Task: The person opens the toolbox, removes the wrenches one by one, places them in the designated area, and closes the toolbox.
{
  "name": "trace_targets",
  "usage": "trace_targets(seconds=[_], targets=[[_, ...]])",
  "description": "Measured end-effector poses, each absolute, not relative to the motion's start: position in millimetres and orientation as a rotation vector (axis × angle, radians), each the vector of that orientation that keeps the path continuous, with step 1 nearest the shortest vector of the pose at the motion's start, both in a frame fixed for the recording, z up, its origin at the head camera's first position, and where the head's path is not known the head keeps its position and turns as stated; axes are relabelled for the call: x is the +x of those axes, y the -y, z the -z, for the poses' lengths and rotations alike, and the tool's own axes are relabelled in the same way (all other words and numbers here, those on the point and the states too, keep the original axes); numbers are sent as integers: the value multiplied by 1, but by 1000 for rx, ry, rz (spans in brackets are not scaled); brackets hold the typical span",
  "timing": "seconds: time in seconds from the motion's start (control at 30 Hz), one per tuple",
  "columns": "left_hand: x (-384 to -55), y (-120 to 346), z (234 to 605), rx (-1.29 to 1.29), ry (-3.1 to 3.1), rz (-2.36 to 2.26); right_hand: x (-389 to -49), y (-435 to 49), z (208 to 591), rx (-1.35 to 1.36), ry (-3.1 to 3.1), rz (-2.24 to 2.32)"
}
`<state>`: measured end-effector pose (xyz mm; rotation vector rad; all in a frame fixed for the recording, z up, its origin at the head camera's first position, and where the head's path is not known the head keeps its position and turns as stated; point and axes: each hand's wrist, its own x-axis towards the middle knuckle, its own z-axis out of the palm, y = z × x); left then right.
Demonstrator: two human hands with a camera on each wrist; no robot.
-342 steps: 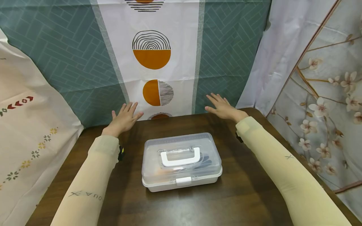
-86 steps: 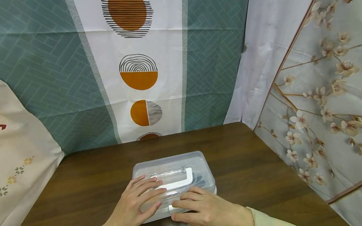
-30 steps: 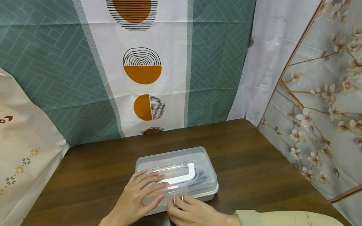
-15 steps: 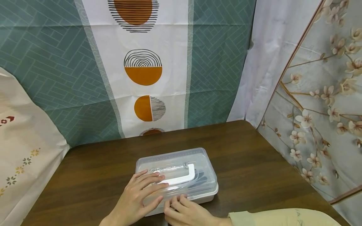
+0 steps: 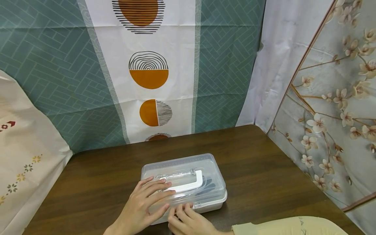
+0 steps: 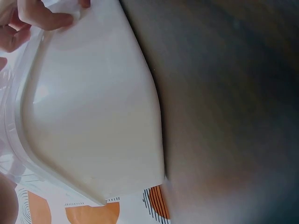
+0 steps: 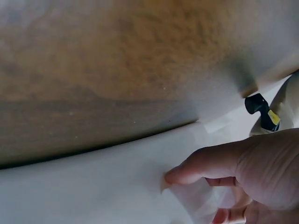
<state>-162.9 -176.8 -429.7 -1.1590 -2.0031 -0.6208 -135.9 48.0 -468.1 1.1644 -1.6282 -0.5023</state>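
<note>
A lidded plastic storage box [image 5: 211, 206] sits on the table, with a clear lid [image 5: 179, 166] and a white carry handle [image 5: 188, 186] lying flat. My left hand [image 5: 141, 205] rests on the lid's left front, its fingers spread across the handle's left end. At the box's front, my right hand [image 5: 191, 223] has curled fingers on the white latch [image 5: 192, 206]. The right wrist view shows the thumb [image 7: 196, 165] at the latch's lower edge, other fingers behind it. Dark blue shapes [image 5: 208, 185] show through the lid; what they are is unclear.
The brown wooden table [image 5: 249, 169] extends around the box. A patterned cloth [image 5: 152, 71] hangs behind it, with a floral cloth [image 5: 332, 130] at the right and a cream cloth [image 5: 26, 147] at the left. A black strap [image 7: 264, 112] is on the left wrist.
Both hands were first raised on either side of the box, then came to its front. Over the last second my right hand shifted slightly left at the latch. The left hand stayed put.
</note>
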Motion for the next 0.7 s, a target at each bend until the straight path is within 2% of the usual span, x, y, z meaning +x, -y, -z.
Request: trace_targets(seconds=[0.7], targets=[[-164,177,431,-1166,1996,606,-138,-48,466,1149,1630,548]])
